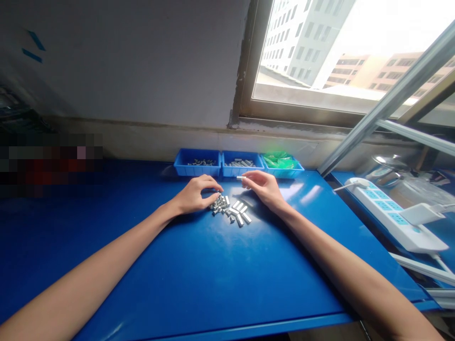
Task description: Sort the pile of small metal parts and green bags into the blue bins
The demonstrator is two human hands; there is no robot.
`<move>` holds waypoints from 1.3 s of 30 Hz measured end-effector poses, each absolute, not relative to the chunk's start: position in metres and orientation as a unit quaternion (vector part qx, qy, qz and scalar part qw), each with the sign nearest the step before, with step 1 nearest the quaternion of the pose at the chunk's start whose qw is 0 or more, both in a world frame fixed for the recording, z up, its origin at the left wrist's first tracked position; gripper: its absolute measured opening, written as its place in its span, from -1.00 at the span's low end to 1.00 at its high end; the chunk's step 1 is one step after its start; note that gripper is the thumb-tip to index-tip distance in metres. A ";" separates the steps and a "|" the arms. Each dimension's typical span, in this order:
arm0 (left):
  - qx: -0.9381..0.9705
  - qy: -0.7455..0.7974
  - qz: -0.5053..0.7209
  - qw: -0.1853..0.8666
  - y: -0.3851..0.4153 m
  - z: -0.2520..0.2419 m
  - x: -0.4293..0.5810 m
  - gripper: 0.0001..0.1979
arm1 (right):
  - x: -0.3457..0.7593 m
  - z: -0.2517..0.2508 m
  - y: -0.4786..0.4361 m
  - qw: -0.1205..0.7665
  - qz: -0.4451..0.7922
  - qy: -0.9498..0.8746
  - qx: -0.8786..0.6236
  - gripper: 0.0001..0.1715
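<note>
My right hand [265, 189] pinches a small silver hex standoff [241, 177] between thumb and fingers, held above the blue table. At the left edge of a heap of silver screws [222, 204], my left hand [198, 193] is curled, thumb and index fingertips drawn close together. Whatever lies between those fingertips is too small to make out. Several loose standoffs [243, 219] lie beside the screws, just below my right hand.
Along the wall stand a blue bin of screws [180, 169], a blue bin of standoffs [227, 171] and a blue bin with green plastic bags [280, 160]. A metal frame [355, 130] and a white power strip [408, 229] are at the right. The blue table [199, 279] extends toward me.
</note>
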State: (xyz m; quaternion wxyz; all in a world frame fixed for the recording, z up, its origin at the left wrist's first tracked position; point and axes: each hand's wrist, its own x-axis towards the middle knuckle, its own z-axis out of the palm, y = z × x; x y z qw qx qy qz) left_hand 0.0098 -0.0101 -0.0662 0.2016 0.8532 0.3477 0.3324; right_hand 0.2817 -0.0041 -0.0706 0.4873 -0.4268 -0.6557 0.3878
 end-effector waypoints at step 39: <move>0.610 0.400 0.552 0.404 0.006 -0.070 0.006 -0.54 | 0.279 -0.059 -0.022 0.309 0.262 -0.874 -0.267 -0.74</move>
